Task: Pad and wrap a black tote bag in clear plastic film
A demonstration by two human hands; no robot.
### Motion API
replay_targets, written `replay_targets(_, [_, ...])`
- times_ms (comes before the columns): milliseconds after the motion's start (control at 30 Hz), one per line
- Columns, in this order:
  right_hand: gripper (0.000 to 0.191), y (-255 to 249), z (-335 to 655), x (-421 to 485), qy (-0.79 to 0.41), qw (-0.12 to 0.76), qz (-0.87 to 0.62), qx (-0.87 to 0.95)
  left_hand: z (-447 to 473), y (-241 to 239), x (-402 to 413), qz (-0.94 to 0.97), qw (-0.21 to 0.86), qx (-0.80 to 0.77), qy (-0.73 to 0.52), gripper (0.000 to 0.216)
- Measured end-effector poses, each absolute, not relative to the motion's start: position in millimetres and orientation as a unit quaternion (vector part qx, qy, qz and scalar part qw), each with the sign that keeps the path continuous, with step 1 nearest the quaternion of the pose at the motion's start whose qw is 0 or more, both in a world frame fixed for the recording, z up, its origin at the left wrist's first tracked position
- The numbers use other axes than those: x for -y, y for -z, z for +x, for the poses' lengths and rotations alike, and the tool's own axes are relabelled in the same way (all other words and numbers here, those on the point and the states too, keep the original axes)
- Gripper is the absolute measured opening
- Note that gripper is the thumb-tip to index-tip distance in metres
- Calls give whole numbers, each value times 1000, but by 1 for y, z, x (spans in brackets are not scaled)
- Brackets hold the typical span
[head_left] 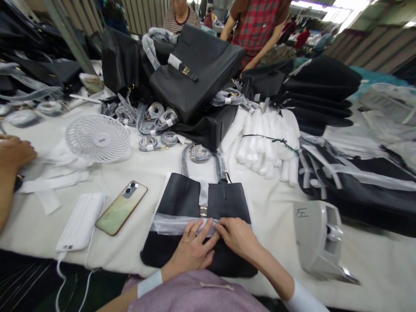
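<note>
A black leather handbag (182,199) lies flat on the white table (156,167) in front of me, its strap wrapped in clear plastic and a gold clasp (203,211) at its middle. A band of clear plastic film (169,223) runs across the bag's front. My left hand (192,248) lies flat on the bag with fingers spread, pressing the film down. My right hand (237,236) rests beside it, fingertips pinching the film's edge near the clasp.
A phone (122,208), a white power bank (81,222) and a small white fan (97,138) lie to the left. A tape dispenser (320,238) stands at the right. Piled black bags (195,73), wrapped straps and white foam rolls (269,143) fill the back. Other people stand beyond; another person's hand (14,151) rests at far left.
</note>
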State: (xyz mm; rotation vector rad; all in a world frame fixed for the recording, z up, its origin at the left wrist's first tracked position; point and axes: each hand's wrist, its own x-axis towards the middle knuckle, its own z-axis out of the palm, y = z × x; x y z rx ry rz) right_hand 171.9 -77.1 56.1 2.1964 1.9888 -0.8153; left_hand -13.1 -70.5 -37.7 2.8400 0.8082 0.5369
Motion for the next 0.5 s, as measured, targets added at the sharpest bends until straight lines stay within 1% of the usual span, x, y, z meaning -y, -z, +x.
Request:
replay_targets(67, [34,-58,171,73,246,79,725,-639,-13,38,70,944,74,-270,-176,65])
replay_targets(133, [34,-60,170,70,237,103,728,-635,-14,38,70,944,78,-270,-173,65])
replay_targets(333, [33,-58,168,62,229,140,735,-623,-14,38,70,943,87,-271,-170,62])
replay_targets(500, [32,-54,165,59,227,150,740,-615,-16,36,69,946,88,-260,-173,61])
